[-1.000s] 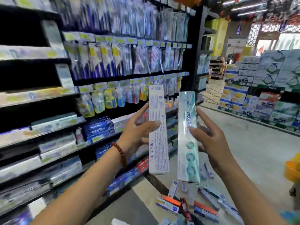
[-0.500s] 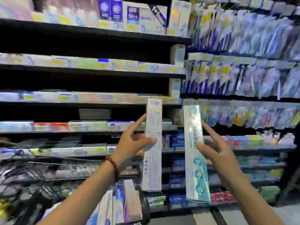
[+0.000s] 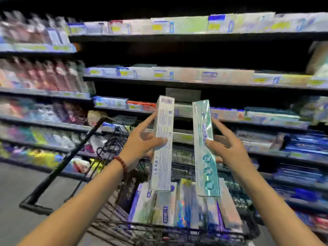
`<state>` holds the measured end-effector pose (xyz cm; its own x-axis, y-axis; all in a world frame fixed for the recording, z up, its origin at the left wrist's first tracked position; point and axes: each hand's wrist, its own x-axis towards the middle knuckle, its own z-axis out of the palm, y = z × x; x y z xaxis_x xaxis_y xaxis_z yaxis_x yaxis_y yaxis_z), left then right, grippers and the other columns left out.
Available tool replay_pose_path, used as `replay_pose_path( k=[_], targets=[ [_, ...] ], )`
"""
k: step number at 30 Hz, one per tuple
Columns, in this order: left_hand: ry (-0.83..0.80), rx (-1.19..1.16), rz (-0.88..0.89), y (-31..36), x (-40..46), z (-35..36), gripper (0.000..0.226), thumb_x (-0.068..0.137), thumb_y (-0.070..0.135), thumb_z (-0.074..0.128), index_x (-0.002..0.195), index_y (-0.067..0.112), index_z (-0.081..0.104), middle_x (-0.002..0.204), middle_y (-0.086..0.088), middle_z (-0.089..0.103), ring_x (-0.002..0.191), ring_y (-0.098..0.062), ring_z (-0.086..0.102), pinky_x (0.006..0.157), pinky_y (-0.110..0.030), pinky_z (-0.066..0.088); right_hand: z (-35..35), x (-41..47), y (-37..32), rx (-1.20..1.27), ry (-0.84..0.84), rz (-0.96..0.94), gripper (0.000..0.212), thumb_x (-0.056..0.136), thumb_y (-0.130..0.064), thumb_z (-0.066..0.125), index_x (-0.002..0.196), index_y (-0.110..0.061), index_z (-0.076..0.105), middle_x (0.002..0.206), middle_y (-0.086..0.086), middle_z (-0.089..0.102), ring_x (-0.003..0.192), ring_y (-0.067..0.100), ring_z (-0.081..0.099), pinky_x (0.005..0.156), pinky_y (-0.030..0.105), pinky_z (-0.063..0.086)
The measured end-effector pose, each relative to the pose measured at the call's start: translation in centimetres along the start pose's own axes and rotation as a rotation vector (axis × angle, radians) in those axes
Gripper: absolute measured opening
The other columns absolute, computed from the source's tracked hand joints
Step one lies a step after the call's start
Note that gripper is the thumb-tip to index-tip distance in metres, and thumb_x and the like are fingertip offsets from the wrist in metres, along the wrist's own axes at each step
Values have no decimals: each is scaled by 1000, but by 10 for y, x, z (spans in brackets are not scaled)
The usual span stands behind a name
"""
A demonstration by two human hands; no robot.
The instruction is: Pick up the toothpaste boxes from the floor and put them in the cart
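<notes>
Fingers (image 3: 150, 119) of our left hand (image 3: 140, 144) are wrapped around a long white cardboard toothpaste box with purple print (image 3: 163, 144), thumb across its printed face and forefinger stretched up along its left edge, so the box stands nearly upright, tipped a little to the right at the top. Our right hand (image 3: 229, 148) pinches a long teal and silver glossy toothpaste box with three round emblems (image 3: 205, 148), thumb on the front, the other fingers spread behind its right edge; this box also stands nearly upright, its top leaning slightly left. We hold the two boxes side by side, close but apart, both raised above the black wire shopping cart (image 3: 159, 231). Their lower ends hang just over a row of toothpaste boxes standing on end inside the cart (image 3: 170, 206), white, blue and iridescent, though blur keeps us from saying whether they touch. On our left wrist sits a bracelet of reddish-brown beads (image 3: 122, 164). To the left, the cart's black handle bar (image 3: 58, 167) slants down toward the grey shop floor (image 3: 16, 192). Beyond the cart run dark store shelves (image 3: 177, 82) stacked with blurred packages and edged with yellow and blue price tags (image 3: 158, 27).
</notes>
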<state>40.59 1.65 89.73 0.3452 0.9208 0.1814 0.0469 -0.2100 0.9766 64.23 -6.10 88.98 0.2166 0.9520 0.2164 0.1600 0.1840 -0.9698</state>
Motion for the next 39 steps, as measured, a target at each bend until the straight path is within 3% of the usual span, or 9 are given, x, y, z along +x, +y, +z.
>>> replay_pose_path(
  k=[3,6,8,10,13,18,25,30,39],
  targets=[
    [66,29,-82,-27,6,-22,81,71,17,80,138,40,41,126,-5,58,99,-24,64,91,-46,52,24,15,31,6,-70,46,63,85,-11,68,135,-43,46,108,-1,69,86,10,68,61,18,52],
    [57,90,-149,-59,18,-31,82,65,30,84,132,52,42,108,-10,60,90,-29,61,90,-56,47,32,29,67,3,-118,93,60,86,-12,68,128,-50,47,137,0,54,117,15,57,73,18,55],
    [54,117,-208,-83,25,-30,85,70,20,82,141,39,38,123,-7,60,92,-20,66,89,-46,53,30,37,94,-38,-127,131,61,85,-10,67,126,-50,46,142,-5,49,120,13,54,82,24,54],
    [39,137,-261,-108,31,-24,85,74,12,78,144,32,34,132,0,57,97,-13,67,86,-37,55,23,44,122,-146,-138,167,64,81,-17,72,131,-48,44,140,-8,50,115,10,56,88,29,50],
    [51,162,-380,-147,39,-4,83,73,11,79,141,34,36,110,21,62,88,-15,67,78,-34,58,7,51,158,-255,-158,220,67,83,-18,71,135,-44,39,140,-16,43,125,4,45,89,14,41],
    [50,233,-490,-196,52,50,83,77,4,74,145,23,31,125,12,47,97,-9,54,66,-7,45,-19,47,215,-642,-208,334,68,87,-30,65,144,-39,30,144,-6,44,128,16,45,87,24,37],
    [-127,514,-663,-265,59,101,94,75,23,78,148,29,20,142,-3,47,121,-23,52,89,-28,43,-29,44,284,-888,-360,584,71,90,-40,55,150,-33,18,119,9,59,108,25,58,75,27,43],
    [-224,755,-755,-291,53,114,90,77,30,72,148,36,18,84,-7,59,73,-21,54,61,-31,39,-18,29,312,-980,-422,591,72,91,-44,51,151,-30,13,122,15,51,111,30,53,81,32,45],
    [-350,876,-696,-309,53,113,80,81,36,69,147,26,25,128,-3,58,105,-24,61,79,-27,50,-4,23,327,-1080,-482,676,59,94,-36,43,147,-21,21,130,13,42,104,30,57,79,35,51]
  ],
)
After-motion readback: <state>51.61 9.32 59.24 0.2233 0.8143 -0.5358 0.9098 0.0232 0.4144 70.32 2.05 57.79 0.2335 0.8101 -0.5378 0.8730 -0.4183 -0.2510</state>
